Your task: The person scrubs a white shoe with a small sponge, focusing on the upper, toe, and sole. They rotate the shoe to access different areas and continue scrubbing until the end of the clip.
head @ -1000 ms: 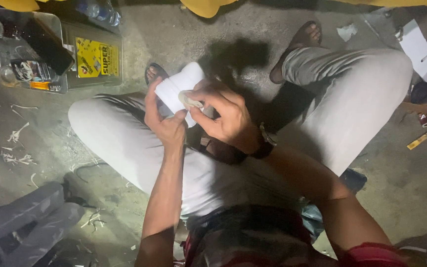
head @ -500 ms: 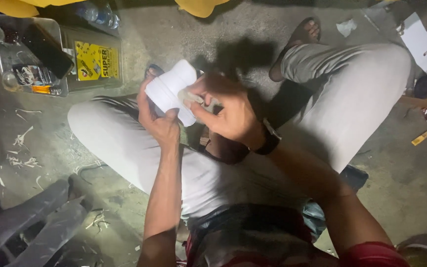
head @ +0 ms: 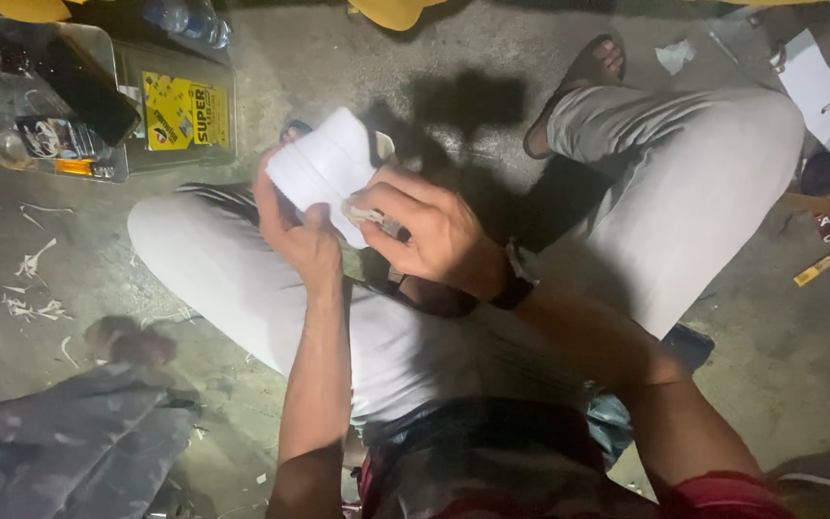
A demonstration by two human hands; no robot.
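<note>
I sit cross-legged on a concrete floor in pale trousers. My left hand [head: 298, 231] grips a white, rounded block-like object [head: 327, 165] from its near side and holds it above my left knee. My right hand [head: 432, 234] is closed at the object's right edge, pinching a small pale tool or piece [head: 361, 212] against it. A dark watch [head: 514, 288] sits on my right wrist. What the small piece is cannot be made out.
A clear tray [head: 12, 144] with small items and a dark phone-like slab lies at the upper left, beside a box with a yellow label [head: 183, 113]. White shavings [head: 31, 279] litter the floor. Another person's grey sleeve [head: 60, 452] is at lower left. White paper [head: 823, 91] lies upper right.
Both hands with the white object have stayed together over my lap; the right hand's fingers have shifted slightly along the object's edge. The view has drifted a little.
</note>
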